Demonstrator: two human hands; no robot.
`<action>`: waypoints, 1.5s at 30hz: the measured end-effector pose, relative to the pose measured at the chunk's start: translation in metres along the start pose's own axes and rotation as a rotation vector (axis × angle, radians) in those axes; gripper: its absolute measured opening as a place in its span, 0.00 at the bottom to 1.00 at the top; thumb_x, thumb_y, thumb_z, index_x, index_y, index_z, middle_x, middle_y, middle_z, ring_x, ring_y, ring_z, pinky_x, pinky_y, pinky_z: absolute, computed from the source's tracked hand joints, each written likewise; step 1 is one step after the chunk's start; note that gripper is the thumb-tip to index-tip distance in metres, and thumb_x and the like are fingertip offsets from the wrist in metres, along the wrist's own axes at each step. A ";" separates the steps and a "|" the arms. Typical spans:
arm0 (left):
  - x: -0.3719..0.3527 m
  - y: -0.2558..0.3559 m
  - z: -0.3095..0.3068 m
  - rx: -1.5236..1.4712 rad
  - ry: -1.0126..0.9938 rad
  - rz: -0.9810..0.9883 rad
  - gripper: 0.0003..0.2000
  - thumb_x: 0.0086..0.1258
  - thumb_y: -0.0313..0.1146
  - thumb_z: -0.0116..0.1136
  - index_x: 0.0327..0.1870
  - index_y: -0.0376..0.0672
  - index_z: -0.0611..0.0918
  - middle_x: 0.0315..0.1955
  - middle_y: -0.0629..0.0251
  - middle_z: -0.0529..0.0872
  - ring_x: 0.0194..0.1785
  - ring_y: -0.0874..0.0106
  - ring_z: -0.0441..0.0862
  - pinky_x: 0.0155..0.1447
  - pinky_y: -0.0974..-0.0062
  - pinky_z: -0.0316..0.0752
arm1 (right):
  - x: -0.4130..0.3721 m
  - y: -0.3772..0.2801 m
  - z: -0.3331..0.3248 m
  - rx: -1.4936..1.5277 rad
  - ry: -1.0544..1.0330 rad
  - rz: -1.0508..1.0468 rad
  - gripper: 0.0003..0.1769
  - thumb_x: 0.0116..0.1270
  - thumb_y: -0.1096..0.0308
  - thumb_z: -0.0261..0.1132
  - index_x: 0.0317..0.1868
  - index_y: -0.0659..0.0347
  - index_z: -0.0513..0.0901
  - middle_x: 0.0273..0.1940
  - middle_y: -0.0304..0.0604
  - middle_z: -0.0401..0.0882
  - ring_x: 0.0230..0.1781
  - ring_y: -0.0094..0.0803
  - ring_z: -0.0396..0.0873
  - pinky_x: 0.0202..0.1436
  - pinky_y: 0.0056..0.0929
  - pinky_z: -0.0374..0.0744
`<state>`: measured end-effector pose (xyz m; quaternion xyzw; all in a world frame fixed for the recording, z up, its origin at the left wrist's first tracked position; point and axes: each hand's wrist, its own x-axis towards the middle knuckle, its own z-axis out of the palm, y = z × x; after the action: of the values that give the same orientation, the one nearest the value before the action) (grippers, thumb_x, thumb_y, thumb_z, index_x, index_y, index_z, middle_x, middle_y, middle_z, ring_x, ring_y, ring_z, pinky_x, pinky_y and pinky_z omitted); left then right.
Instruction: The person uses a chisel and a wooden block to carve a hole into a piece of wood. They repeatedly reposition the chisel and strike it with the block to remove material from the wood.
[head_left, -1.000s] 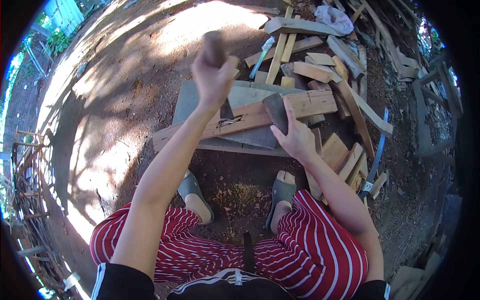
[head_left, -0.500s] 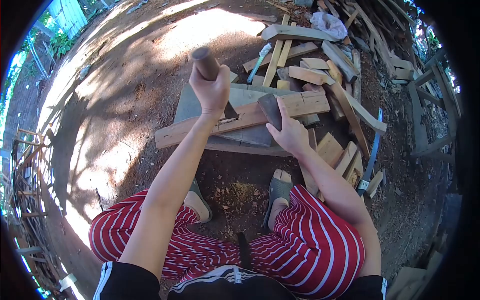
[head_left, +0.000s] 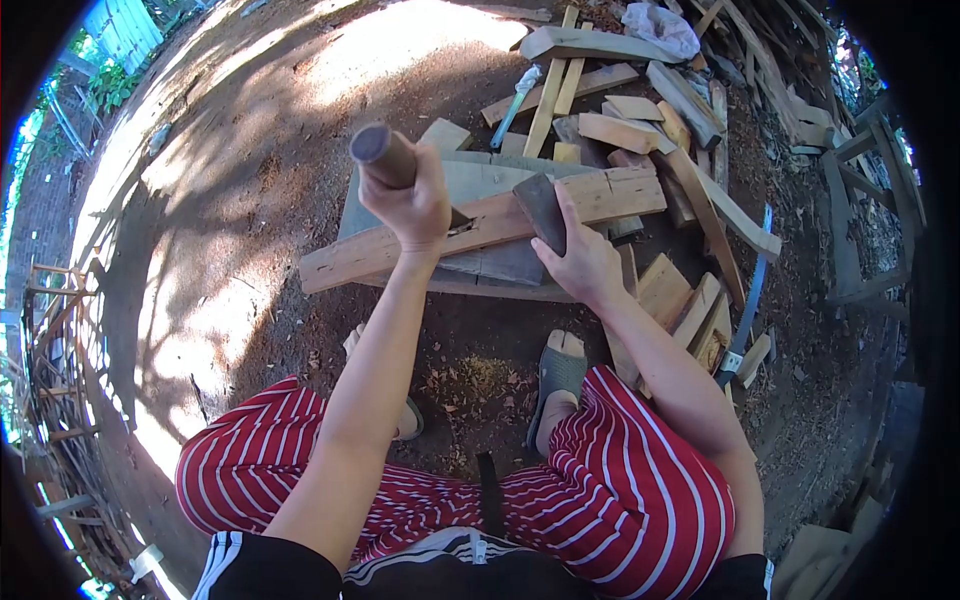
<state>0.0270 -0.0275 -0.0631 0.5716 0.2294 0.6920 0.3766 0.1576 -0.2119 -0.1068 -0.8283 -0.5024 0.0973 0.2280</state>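
Note:
My left hand [head_left: 412, 205] is closed around the thick round handle of a chisel [head_left: 388, 160], which leans to the left. Its dark blade shows past my fist, down at a slot cut in a long wooden beam [head_left: 380, 252]. My right hand [head_left: 585, 262] grips a dark, flat-faced block [head_left: 541, 212] over the beam, right of the slot, with the index finger laid along its edge. Under the beam lies a broad grey board [head_left: 510, 262] that serves as a low bench.
Offcuts and boards [head_left: 612, 130] are heaped beyond and to the right of the bench. A handsaw [head_left: 752, 305] lies at the right, and a tool with a light blue handle [head_left: 512, 112] at the back. Wood chips [head_left: 475, 385] litter the ground between my feet.
My left hand has shifted left and a little down, so the chisel's handle leans further left. My right hand has stayed on the dark block.

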 end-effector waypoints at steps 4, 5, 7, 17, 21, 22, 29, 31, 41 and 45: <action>0.008 -0.005 0.010 0.092 -0.073 0.028 0.07 0.59 0.19 0.59 0.31 0.41 0.73 0.19 0.69 0.77 0.15 0.80 0.73 0.17 0.81 0.68 | 0.002 -0.001 0.000 0.004 -0.004 -0.011 0.51 0.62 0.50 0.67 0.80 0.43 0.47 0.33 0.58 0.85 0.35 0.59 0.85 0.40 0.55 0.82; 0.012 -0.005 0.011 0.079 -0.062 -0.016 0.07 0.59 0.20 0.59 0.31 0.40 0.73 0.19 0.69 0.77 0.15 0.81 0.73 0.17 0.81 0.68 | 0.002 -0.001 0.000 0.016 -0.003 -0.014 0.51 0.62 0.50 0.67 0.80 0.43 0.47 0.34 0.58 0.85 0.35 0.59 0.85 0.40 0.55 0.82; 0.016 -0.005 0.015 0.056 -0.070 -0.044 0.07 0.59 0.20 0.60 0.31 0.40 0.73 0.19 0.69 0.77 0.14 0.81 0.73 0.17 0.81 0.68 | 0.003 0.000 -0.001 0.004 -0.022 0.004 0.51 0.62 0.50 0.67 0.80 0.43 0.46 0.35 0.58 0.85 0.36 0.59 0.84 0.41 0.55 0.82; 0.013 0.014 0.029 0.095 -0.099 0.006 0.08 0.57 0.27 0.63 0.37 0.40 0.79 0.22 0.64 0.81 0.26 0.76 0.79 0.36 0.75 0.76 | 0.071 -0.018 -0.060 0.373 0.093 -0.104 0.42 0.63 0.47 0.67 0.72 0.59 0.66 0.52 0.60 0.81 0.51 0.47 0.83 0.55 0.41 0.79; 0.006 0.014 0.038 0.140 -0.197 -0.009 0.10 0.53 0.27 0.64 0.34 0.40 0.75 0.22 0.60 0.79 0.24 0.73 0.75 0.35 0.74 0.75 | 0.073 -0.136 -0.185 0.704 0.380 -0.480 0.35 0.66 0.45 0.66 0.64 0.63 0.73 0.45 0.52 0.83 0.45 0.36 0.82 0.51 0.33 0.78; 0.005 0.018 0.040 0.151 -0.210 0.006 0.10 0.53 0.27 0.64 0.33 0.40 0.74 0.21 0.60 0.78 0.23 0.71 0.74 0.34 0.73 0.74 | 0.071 -0.144 -0.192 0.699 0.383 -0.480 0.35 0.66 0.45 0.66 0.64 0.63 0.73 0.45 0.52 0.83 0.45 0.36 0.82 0.51 0.33 0.78; 0.007 0.011 0.030 0.092 -0.142 0.067 0.09 0.55 0.27 0.64 0.30 0.40 0.73 0.21 0.58 0.76 0.22 0.64 0.71 0.34 0.74 0.72 | 0.073 -0.142 -0.188 0.014 0.170 -0.565 0.32 0.65 0.52 0.67 0.65 0.60 0.76 0.40 0.50 0.86 0.36 0.39 0.86 0.43 0.37 0.83; 0.004 0.011 0.029 0.115 -0.159 0.024 0.09 0.56 0.27 0.63 0.30 0.40 0.73 0.21 0.58 0.76 0.22 0.66 0.71 0.33 0.75 0.72 | 0.081 -0.145 -0.216 -0.286 0.359 -1.064 0.20 0.72 0.57 0.62 0.58 0.61 0.80 0.34 0.43 0.85 0.30 0.25 0.85 0.34 0.21 0.83; 0.003 0.019 0.028 0.109 -0.223 -0.031 0.08 0.55 0.26 0.61 0.34 0.39 0.76 0.23 0.55 0.77 0.26 0.66 0.76 0.37 0.72 0.74 | 0.079 -0.125 -0.174 0.422 0.052 -0.356 0.41 0.64 0.46 0.66 0.72 0.56 0.66 0.48 0.48 0.83 0.41 0.35 0.84 0.49 0.36 0.80; 0.011 0.013 0.030 0.140 -0.219 0.030 0.07 0.56 0.25 0.61 0.34 0.38 0.76 0.23 0.57 0.76 0.26 0.70 0.75 0.37 0.72 0.74 | 0.072 -0.054 -0.098 0.292 0.018 -0.147 0.45 0.62 0.45 0.66 0.74 0.55 0.61 0.47 0.57 0.83 0.46 0.43 0.84 0.49 0.39 0.81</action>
<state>0.0520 -0.0304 -0.0392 0.6721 0.2257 0.6132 0.3484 0.1877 -0.1547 0.0099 -0.7482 -0.5402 0.1451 0.3569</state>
